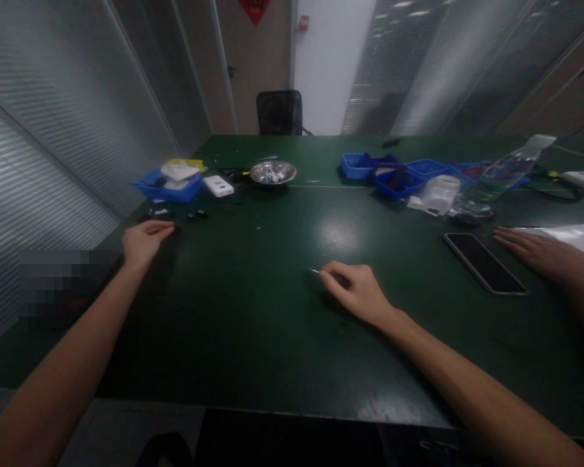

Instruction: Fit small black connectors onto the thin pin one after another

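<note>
My left hand [145,240] is closed in a pinch near the left side of the green table [253,311]. A small dark piece [177,229] shows at its fingertips, too small to name. Just beyond lie a few small dark parts [197,215] and dark bits with a white scrap [161,211]. Over the middle of the table, my right hand [357,290] pinches a thin metal tool with a pointed tip [313,270]. Most of that tool is hidden in the fingers, so its exact kind does not show.
Further back stand a steel bowl [273,174] with small parts, a white device [219,186] and a filled blue tray [168,188]. Blue bins [356,167], a clear bottle [503,175] and a phone [485,264] are to the right, beside another person's hand [540,253].
</note>
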Demonstrator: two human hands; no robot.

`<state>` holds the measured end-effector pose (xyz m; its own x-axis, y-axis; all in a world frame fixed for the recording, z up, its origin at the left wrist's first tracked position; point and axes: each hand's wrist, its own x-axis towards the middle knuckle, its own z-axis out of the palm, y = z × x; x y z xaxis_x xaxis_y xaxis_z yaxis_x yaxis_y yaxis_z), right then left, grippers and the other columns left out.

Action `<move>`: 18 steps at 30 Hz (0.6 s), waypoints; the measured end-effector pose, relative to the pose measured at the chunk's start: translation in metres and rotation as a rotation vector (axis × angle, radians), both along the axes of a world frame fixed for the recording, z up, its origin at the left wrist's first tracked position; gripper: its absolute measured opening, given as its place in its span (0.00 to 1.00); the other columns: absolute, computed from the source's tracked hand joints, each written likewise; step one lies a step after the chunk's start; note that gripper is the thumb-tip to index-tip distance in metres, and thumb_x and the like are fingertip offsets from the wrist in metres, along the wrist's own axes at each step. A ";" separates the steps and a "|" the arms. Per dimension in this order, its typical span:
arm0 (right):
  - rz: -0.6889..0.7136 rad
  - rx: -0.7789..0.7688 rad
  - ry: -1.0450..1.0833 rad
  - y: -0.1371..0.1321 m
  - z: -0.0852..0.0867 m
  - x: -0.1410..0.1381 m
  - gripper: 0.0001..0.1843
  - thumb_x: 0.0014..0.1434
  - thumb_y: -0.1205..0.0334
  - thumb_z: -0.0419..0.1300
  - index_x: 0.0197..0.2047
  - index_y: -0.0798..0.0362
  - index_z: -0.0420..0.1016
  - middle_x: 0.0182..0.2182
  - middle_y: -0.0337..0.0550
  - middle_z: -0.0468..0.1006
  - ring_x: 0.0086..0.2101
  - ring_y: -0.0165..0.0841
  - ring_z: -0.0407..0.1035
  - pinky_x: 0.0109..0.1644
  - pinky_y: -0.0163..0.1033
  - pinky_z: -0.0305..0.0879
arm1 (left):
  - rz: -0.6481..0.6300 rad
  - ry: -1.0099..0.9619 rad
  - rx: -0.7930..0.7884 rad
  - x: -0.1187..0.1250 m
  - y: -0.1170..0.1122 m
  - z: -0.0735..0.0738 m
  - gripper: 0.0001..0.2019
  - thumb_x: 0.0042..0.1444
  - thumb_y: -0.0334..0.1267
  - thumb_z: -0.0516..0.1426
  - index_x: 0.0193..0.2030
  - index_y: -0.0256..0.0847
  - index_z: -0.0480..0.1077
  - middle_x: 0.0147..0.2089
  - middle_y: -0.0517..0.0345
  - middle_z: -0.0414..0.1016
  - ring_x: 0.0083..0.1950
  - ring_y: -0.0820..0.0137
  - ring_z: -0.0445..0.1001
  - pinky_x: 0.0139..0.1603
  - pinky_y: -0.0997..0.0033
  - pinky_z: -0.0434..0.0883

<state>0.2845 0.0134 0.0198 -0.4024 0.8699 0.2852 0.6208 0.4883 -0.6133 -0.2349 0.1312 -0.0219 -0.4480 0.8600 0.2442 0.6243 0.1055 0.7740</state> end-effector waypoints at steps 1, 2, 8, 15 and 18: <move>0.002 0.000 0.000 0.000 0.000 0.000 0.16 0.70 0.53 0.54 0.40 0.53 0.78 0.26 0.37 0.77 0.23 0.27 0.68 0.30 0.34 0.59 | -0.007 -0.042 0.001 0.001 0.000 0.000 0.20 0.54 0.39 0.68 0.53 0.36 0.78 0.48 0.55 0.81 0.48 0.70 0.77 0.54 0.71 0.70; 0.003 0.001 -0.002 0.000 0.000 0.000 0.16 0.70 0.53 0.54 0.40 0.53 0.78 0.26 0.36 0.77 0.23 0.27 0.68 0.30 0.34 0.59 | -0.013 -0.079 0.003 0.001 0.000 0.001 0.20 0.53 0.39 0.69 0.53 0.36 0.78 0.48 0.54 0.81 0.48 0.69 0.77 0.53 0.71 0.70; -0.004 0.014 -0.015 0.001 -0.002 0.000 0.16 0.69 0.53 0.54 0.39 0.53 0.78 0.25 0.37 0.77 0.23 0.27 0.67 0.29 0.34 0.58 | 0.007 -0.061 -0.028 0.003 -0.001 0.004 0.21 0.54 0.38 0.68 0.55 0.35 0.78 0.49 0.53 0.81 0.46 0.69 0.76 0.48 0.73 0.69; -0.001 0.006 -0.020 0.001 -0.003 0.000 0.16 0.69 0.53 0.54 0.40 0.53 0.79 0.26 0.37 0.78 0.23 0.27 0.67 0.29 0.35 0.58 | 0.062 0.037 -0.130 0.001 -0.006 0.006 0.24 0.53 0.46 0.68 0.55 0.40 0.78 0.40 0.58 0.81 0.34 0.72 0.71 0.35 0.74 0.64; -0.004 0.014 -0.019 0.001 -0.002 -0.001 0.16 0.69 0.53 0.54 0.39 0.53 0.79 0.25 0.37 0.77 0.23 0.27 0.67 0.30 0.35 0.58 | 0.056 0.133 -0.141 0.002 -0.008 0.009 0.22 0.54 0.46 0.67 0.53 0.40 0.79 0.40 0.60 0.80 0.33 0.73 0.70 0.35 0.74 0.64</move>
<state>0.2832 0.0143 0.0176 -0.4046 0.8674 0.2897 0.6344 0.4944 -0.5943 -0.2324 0.1231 -0.0132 -0.4682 0.8643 0.1837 0.7103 0.2445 0.6601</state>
